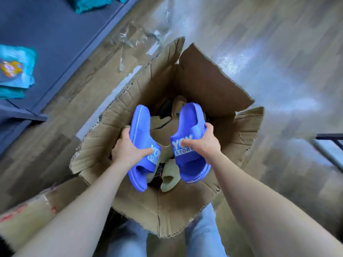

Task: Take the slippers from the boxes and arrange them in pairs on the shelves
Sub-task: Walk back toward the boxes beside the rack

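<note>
An open cardboard box [209, 84] stands on the floor below me. My left hand [128, 149] grips a blue slipper [140, 130] with white lettering on its strap, held above the box. A matching blue slipper [191, 164] is gripped by my right hand [204, 141] beside it. Inside the box lie several beige and olive slippers [169, 177], partly hidden under the blue pair. At the upper left is a dark blue shelf [55, 34] with teal slippers [15, 69] on it.
A second cardboard box [27, 216] sits at the lower left. Clear plastic scraps [130, 38] lie on the wooden floor behind the open box. A dark metal frame [330, 145] shows at the right edge. My jeans-clad legs [202, 238] stand right against the box.
</note>
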